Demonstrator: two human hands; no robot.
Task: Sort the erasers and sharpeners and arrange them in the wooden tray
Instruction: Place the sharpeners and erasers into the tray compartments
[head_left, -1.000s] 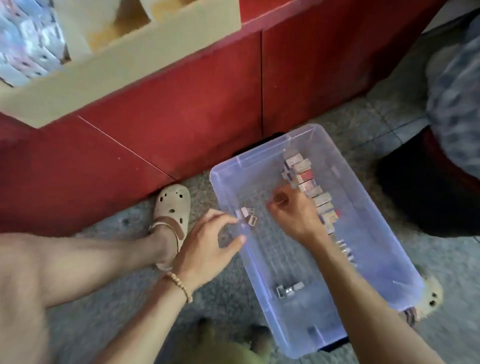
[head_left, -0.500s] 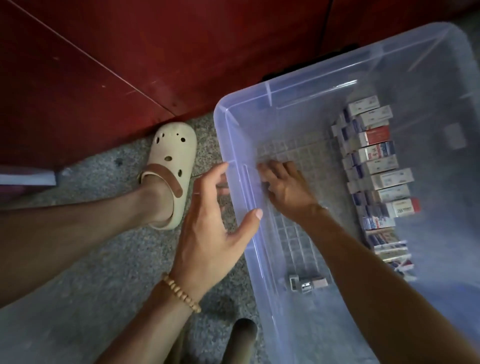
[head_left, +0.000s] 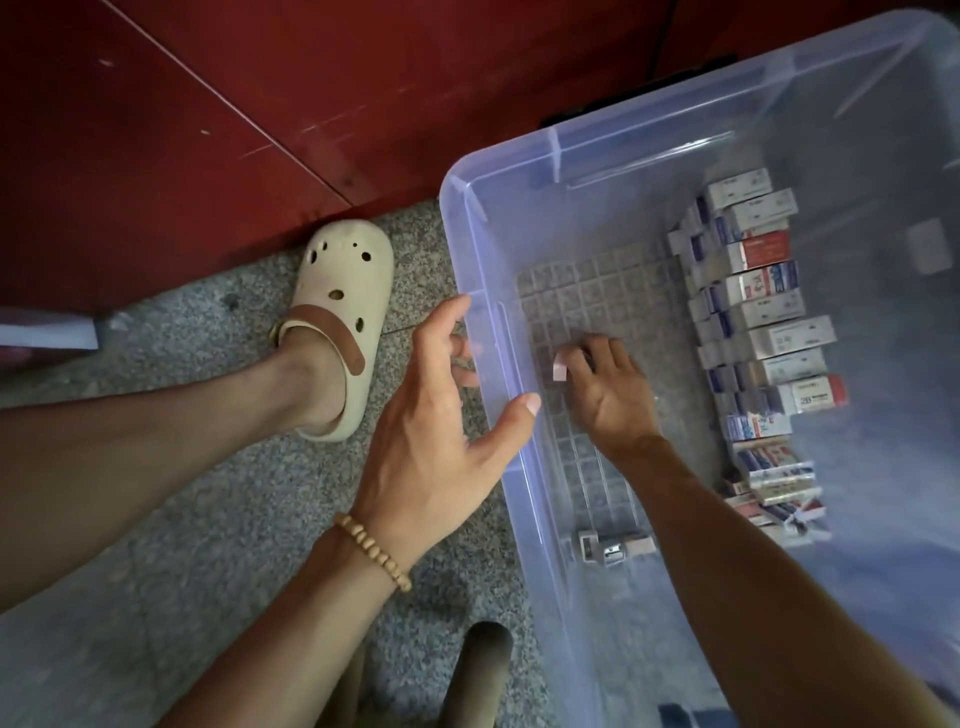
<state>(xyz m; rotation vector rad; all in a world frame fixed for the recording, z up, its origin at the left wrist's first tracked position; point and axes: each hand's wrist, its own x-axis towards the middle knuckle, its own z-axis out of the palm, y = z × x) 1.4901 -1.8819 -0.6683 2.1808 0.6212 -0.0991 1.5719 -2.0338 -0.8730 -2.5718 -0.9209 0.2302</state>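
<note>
Speckled grey stone floor (head_left: 197, 519) runs beneath a dark red cabinet front (head_left: 260, 104), and on it sits a clear plastic bin (head_left: 519, 493) with a grid-patterned bottom. Along the bin's right side lies a long row of boxed erasers (head_left: 763, 322), packed one against the next in white, blue and red wrappers. Near the bin's lower left wall a few metal sharpeners (head_left: 613, 545) lie together, well apart from the eraser row.

Inside the bin, the right hand (head_left: 608, 389) is low over the bottom with its fingers curled, pinching a small pale pink piece (head_left: 560, 370) between thumb and fingertips; whether that piece is an eraser or a sharpener cannot be told. The left hand (head_left: 441, 415) is spread at the bin's left wall, its fingers apart and relaxed: the thumb lies over the rim on the inside, the other fingers on the outside, holding nothing. A beaded bracelet (head_left: 374, 551) circles the left wrist.

Left of the bin, a foot in a cream clog (head_left: 343, 301) with a brown strap rests on the floor close to the cabinet.
</note>
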